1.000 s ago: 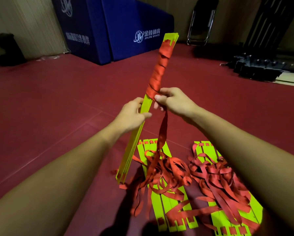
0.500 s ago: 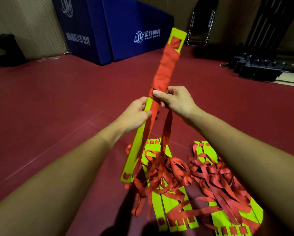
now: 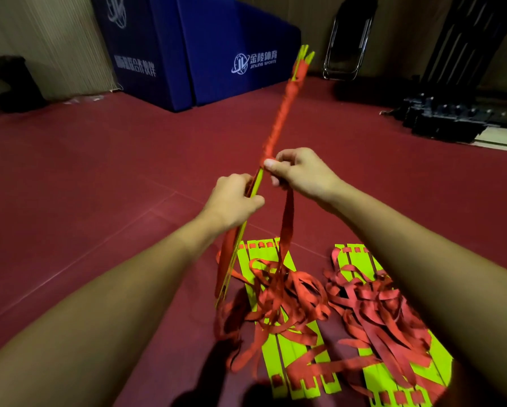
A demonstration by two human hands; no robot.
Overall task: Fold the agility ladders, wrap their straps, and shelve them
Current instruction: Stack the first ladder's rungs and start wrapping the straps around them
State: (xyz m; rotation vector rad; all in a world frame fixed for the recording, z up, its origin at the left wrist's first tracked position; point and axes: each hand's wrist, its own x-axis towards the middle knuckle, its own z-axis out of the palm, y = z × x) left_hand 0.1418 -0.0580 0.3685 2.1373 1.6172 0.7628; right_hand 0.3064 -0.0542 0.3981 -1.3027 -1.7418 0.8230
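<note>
I am seeing the left hand [image 3: 231,201] closing around the middle of the folded ladder bundle [image 3: 278,133], which is standing edge-on and tilting up and away from the floor. The right hand [image 3: 300,171] is sitting just beside the bundle, above the left hand, with thumb and fingers pinching the red strap [image 3: 287,227] where the wrapped part ends. Above that pinch the bundle is showing red wrapping almost to its yellow tip. The loose strap is hanging down from the right hand into a tangle on two flattened ladders [image 3: 290,348] lying on the maroon floor [image 3: 99,177] under the bundle. Beyond the bundle's tip a blue mat [image 3: 217,39] is standing.
</note>
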